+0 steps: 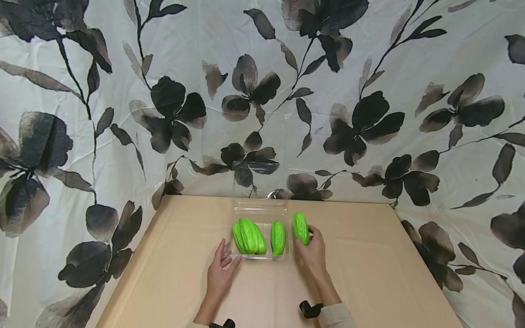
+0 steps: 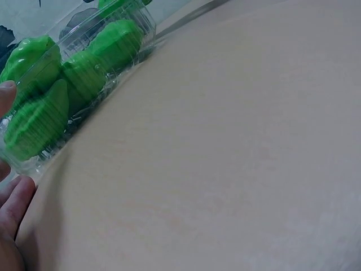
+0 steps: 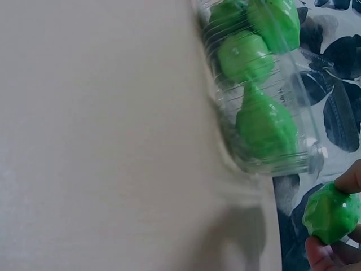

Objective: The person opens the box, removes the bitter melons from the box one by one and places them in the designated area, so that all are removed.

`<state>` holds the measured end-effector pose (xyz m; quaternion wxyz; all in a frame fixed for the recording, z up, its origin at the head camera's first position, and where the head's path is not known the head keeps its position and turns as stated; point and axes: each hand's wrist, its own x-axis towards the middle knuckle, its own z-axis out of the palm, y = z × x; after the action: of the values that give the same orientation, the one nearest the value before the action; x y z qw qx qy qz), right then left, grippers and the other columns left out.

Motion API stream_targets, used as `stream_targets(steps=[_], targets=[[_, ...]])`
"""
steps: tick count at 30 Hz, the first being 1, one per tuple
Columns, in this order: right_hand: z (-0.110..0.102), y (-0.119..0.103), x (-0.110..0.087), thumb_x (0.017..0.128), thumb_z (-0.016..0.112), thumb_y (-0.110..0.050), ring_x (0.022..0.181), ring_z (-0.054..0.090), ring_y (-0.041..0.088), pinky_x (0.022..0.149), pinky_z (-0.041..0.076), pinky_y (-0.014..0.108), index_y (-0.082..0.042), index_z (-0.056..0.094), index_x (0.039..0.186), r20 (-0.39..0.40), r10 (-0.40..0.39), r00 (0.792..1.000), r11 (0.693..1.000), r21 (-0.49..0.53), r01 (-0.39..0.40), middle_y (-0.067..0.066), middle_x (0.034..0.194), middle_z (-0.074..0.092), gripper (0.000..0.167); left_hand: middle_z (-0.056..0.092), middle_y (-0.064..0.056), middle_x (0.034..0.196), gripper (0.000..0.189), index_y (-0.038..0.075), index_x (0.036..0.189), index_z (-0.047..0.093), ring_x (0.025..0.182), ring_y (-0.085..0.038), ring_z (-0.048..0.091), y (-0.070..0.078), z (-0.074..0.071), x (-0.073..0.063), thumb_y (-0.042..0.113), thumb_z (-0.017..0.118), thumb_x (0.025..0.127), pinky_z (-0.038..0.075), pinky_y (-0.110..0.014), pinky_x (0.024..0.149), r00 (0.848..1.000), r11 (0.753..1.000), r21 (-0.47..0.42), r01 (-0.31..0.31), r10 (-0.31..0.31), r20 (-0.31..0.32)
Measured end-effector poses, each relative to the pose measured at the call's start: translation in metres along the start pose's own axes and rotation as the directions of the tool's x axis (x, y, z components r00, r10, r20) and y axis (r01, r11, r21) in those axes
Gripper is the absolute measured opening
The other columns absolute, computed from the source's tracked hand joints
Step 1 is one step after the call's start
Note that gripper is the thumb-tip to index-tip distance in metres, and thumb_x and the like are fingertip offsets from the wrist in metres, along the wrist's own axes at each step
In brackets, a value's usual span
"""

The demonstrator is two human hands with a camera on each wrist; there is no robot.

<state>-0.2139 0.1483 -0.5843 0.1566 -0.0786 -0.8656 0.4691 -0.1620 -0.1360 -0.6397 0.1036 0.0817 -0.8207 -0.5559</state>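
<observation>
A clear plastic clamshell box (image 1: pixel 267 254) stands on the table with its lid (image 1: pixel 256 182) raised at the back. Inside lie several bright green, ribbed bitter melons (image 1: pixel 251 237), bunched at the left, with a single one (image 1: pixel 277 238) at the right. My left hand (image 1: pixel 219 273) grips the box's front left corner, thumb above and fingers low on the outside in the left wrist view. Just right of the box, my right hand (image 1: pixel 313 253) holds another bitter melon (image 1: pixel 300 227) between thumb and fingers, raised above the table in the right wrist view.
The light tan table (image 1: pixel 361 273) reaches out to both sides of the box. Behind it hangs a white cloth (image 1: pixel 311 123) with dark flower prints, close to the table's back edge and the lid.
</observation>
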Motion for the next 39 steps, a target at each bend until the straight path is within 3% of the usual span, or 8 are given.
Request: stream_targets(steps=[12,27,39], targets=[[0.003,0.012,-0.001,0.088,0.071,-0.015,0.095,0.058,0.028,0.075,0.047,0.03,0.006,0.049,0.135,0.018,0.048,0.999,0.998,-0.051,-0.047,0.021,0.122,0.058,0.056,0.052,-0.018,0.149,0.082,0.02,0.156,0.035,0.107,-0.035,0.072,-0.001,0.001,0.001,0.042,0.076,0.088,0.058,-0.049,0.095,1.0,1.0,0.005,-0.005,0.005,0.001],[0.012,0.022,-0.003,0.088,0.071,-0.012,0.111,0.053,0.037,0.087,0.051,0.048,0.009,0.048,0.134,0.036,0.04,0.999,0.995,-0.089,-0.037,0.027,0.124,0.056,0.055,0.053,-0.017,0.149,0.082,0.02,0.156,0.035,0.107,-0.034,0.072,-0.002,0.001,0.001,0.042,0.076,0.088,0.059,-0.046,0.093,1.0,1.0,-0.002,-0.026,0.026,-0.002],[0.016,0.025,-0.002,0.088,0.071,-0.011,0.11,0.05,0.037,0.086,0.05,0.047,0.009,0.048,0.135,0.053,0.058,0.997,0.992,-0.12,-0.051,0.027,0.125,0.054,0.057,0.053,-0.016,0.15,0.081,0.02,0.156,0.035,0.107,-0.035,0.072,-0.001,0.001,0.001,0.043,0.075,0.089,0.059,-0.048,0.093,1.0,1.0,0.01,-0.019,0.019,-0.006]])
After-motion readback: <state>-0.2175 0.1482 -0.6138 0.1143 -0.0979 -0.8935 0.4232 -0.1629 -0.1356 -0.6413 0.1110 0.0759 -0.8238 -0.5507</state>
